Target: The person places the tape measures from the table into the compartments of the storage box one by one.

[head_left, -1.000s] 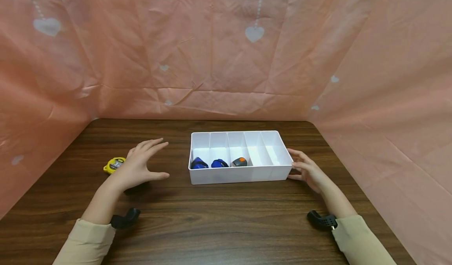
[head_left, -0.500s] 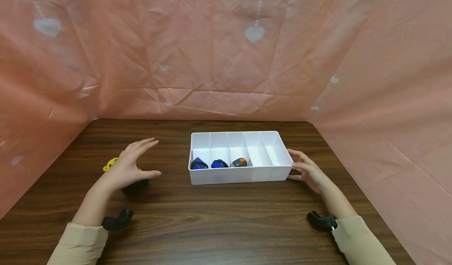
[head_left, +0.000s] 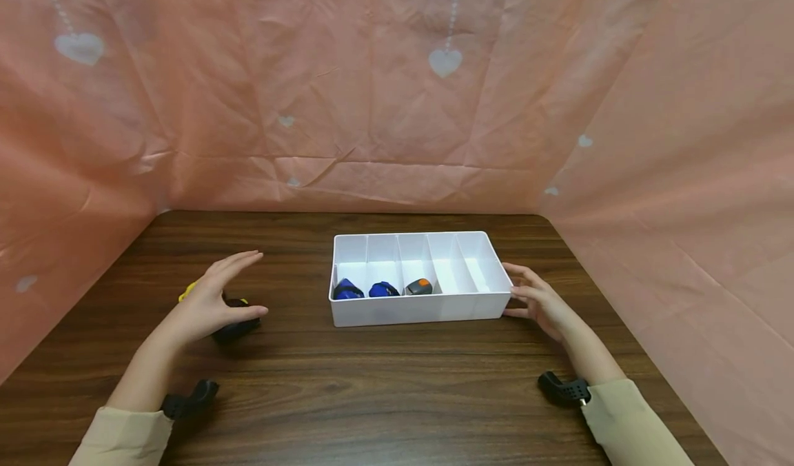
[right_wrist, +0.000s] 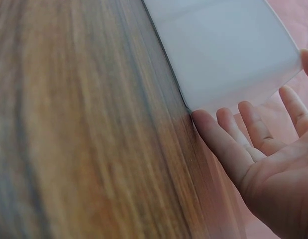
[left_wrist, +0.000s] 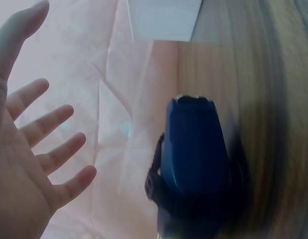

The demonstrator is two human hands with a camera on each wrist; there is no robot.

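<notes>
On the dark wood-grain counter (head_left: 372, 383), the left hand (head_left: 207, 300) hovers with its fingers (left_wrist: 49, 122) spread and straight, holding nothing, just above a small dark blue and black tape measure (head_left: 236, 327) that lies toward the counter's left edge. In the left wrist view the tape measure (left_wrist: 193, 169) shows as an oblong body whose long axis runs toward the white plastic divided tray (head_left: 422, 309), its narrower end pointing that way. A yellow object (head_left: 186, 291), mostly hidden behind the left hand, sits just beyond it, nearer the left edge. The tray stands at the middle of the counter with its long side parallel to the near edge; its three left compartments hold two blue items (head_left: 349, 290) and a grey and orange one (head_left: 419, 287), all at the near end. The right hand (head_left: 540, 304) rests against the tray's right end wall, fingers (right_wrist: 228, 149) straight and relaxed, their tips touching the wall near its lower corner.
</notes>
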